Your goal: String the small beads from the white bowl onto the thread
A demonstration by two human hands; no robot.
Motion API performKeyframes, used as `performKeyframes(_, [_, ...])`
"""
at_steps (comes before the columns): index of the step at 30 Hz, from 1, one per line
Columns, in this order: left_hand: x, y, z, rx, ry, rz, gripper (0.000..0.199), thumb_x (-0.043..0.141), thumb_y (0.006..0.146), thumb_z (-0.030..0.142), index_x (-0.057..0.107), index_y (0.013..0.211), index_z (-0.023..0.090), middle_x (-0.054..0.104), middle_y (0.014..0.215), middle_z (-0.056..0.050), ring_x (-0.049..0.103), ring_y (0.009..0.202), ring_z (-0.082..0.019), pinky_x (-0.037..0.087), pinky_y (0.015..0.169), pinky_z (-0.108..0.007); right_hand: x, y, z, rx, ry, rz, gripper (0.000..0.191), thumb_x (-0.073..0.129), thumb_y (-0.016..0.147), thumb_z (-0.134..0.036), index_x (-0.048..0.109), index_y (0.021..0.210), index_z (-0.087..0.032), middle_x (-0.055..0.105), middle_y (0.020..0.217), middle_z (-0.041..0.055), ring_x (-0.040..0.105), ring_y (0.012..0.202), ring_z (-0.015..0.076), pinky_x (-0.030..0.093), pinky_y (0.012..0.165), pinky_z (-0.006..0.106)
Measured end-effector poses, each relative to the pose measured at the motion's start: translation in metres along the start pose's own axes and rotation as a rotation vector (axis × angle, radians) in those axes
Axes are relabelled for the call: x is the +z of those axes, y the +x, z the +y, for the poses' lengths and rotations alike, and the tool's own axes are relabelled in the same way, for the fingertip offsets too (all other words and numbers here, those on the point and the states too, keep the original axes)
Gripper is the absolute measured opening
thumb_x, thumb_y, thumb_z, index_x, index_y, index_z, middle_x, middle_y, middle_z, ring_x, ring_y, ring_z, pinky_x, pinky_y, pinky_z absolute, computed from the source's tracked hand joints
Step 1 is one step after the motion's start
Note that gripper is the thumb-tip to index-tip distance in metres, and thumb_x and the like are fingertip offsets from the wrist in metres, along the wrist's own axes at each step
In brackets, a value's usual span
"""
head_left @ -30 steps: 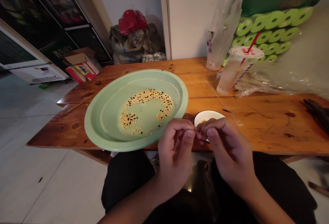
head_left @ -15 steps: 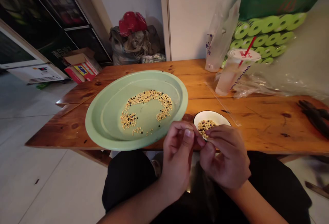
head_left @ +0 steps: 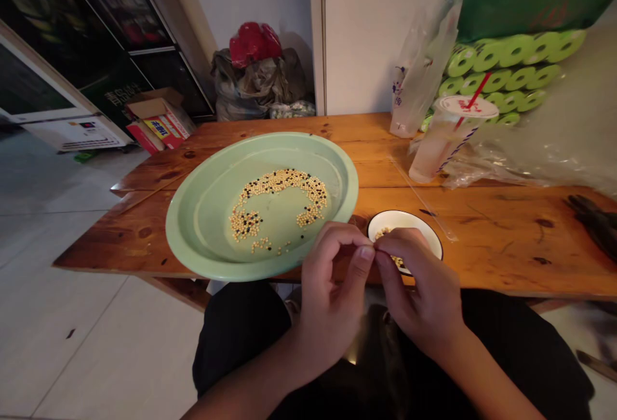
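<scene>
My left hand [head_left: 335, 285] is closed in a pinch near the front edge of the wooden table [head_left: 501, 227]. Its fingertips meet those of my right hand [head_left: 421, 285], which is pinched too. Whatever lies between the fingertips is too small to make out. Behind my right hand, a white bowl [head_left: 417, 219] with a dark rim holds yellow and dark beads, partly hidden. To the left stands a large green basin [head_left: 197, 214], where small yellow and black beads [head_left: 284, 180] lie in a curved band.
A lidded cup [head_left: 446, 140] with a red straw stands at the back right, beside a clear plastic bag [head_left: 409, 92]. Dark gloves or a similar dark object [head_left: 592, 217] lie at the right edge. An open carton [head_left: 164, 118] sits beyond the table's left end.
My right hand has turned and its fingertips have moved left and up to meet my left fingertips, now covering more of the bowl's beads. The view has shifted slightly.
</scene>
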State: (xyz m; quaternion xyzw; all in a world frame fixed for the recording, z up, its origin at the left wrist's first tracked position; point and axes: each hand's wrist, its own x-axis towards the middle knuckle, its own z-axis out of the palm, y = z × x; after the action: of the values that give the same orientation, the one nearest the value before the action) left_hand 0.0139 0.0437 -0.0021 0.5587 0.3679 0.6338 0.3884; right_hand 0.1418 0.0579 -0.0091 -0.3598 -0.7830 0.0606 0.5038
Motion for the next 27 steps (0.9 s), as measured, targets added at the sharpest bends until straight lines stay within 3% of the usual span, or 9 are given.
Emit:
performKeyframes(5, [0.0, 0.003, 0.002, -0.281, -0.361, -0.069, 0.008, 0.063, 0.09, 0.019, 0.065, 0.083, 0.022, 0.057, 0.081, 0.001, 0.054, 0.08, -0.011, 0.044, 0.077, -0.021, 0.0, -0.004, -0.005, 0.167, 0.215, 0.038, 0.017, 0.05, 0.09, -0.005, 0.055, 0.086, -0.021, 0.058, 0.071, 0.0003, 0.056, 0.067, 0.0159, 0.047, 0.061, 0.031])
performKeyframes(8, [0.0, 0.003, 0.002, -0.368, -0.452, -0.08, 0.008, 0.066, 0.087, 0.021, 0.066, 0.079, 0.022, 0.056, 0.083, -0.001, 0.054, 0.085, -0.013, 0.045, 0.079, -0.021, 0.002, -0.006, -0.007, 0.192, 0.254, 0.085, 0.017, 0.052, 0.09, -0.005, 0.055, 0.086, -0.021, 0.058, 0.072, -0.0007, 0.057, 0.066, 0.0142, 0.046, 0.061, 0.029])
performKeyframes(12, [-0.002, 0.002, 0.003, -0.237, -0.262, -0.039, 0.009, 0.064, 0.088, 0.02, 0.066, 0.079, 0.023, 0.054, 0.098, -0.004, 0.051, 0.104, -0.017, 0.043, 0.091, -0.027, 0.006, -0.008, -0.007, 0.168, 0.188, 0.131, 0.019, 0.052, 0.087, -0.002, 0.054, 0.086, -0.021, 0.056, 0.071, -0.0014, 0.057, 0.065, 0.0142, 0.044, 0.061, 0.028])
performKeyframes(15, [-0.004, 0.002, 0.005, -0.123, -0.072, -0.01, 0.013, 0.06, 0.09, 0.02, 0.064, 0.078, 0.022, 0.05, 0.094, -0.005, 0.048, 0.102, -0.019, 0.04, 0.095, -0.03, 0.006, -0.01, -0.008, 0.173, 0.177, 0.13, 0.019, 0.052, 0.087, -0.002, 0.053, 0.084, -0.021, 0.055, 0.071, -0.0006, 0.055, 0.064, 0.0147, 0.043, 0.058, 0.029])
performKeyframes(21, [-0.006, 0.002, 0.006, -0.087, -0.01, 0.056, 0.016, 0.057, 0.092, 0.021, 0.061, 0.077, 0.022, 0.048, 0.091, -0.005, 0.047, 0.096, -0.021, 0.042, 0.09, -0.033, 0.004, -0.01, -0.011, 0.181, 0.215, 0.111, 0.018, 0.052, 0.086, -0.004, 0.052, 0.08, -0.021, 0.054, 0.068, 0.0002, 0.056, 0.06, 0.0155, 0.043, 0.055, 0.03])
performKeyframes(27, [-0.003, 0.001, 0.001, -0.142, -0.094, 0.091, 0.015, 0.06, 0.091, 0.025, 0.063, 0.077, 0.021, 0.047, 0.093, -0.004, 0.051, 0.096, -0.02, 0.043, 0.09, -0.035, 0.005, -0.009, -0.013, 0.145, 0.224, 0.083, 0.018, 0.05, 0.086, -0.004, 0.052, 0.083, -0.021, 0.055, 0.069, 0.001, 0.055, 0.061, 0.016, 0.045, 0.057, 0.031])
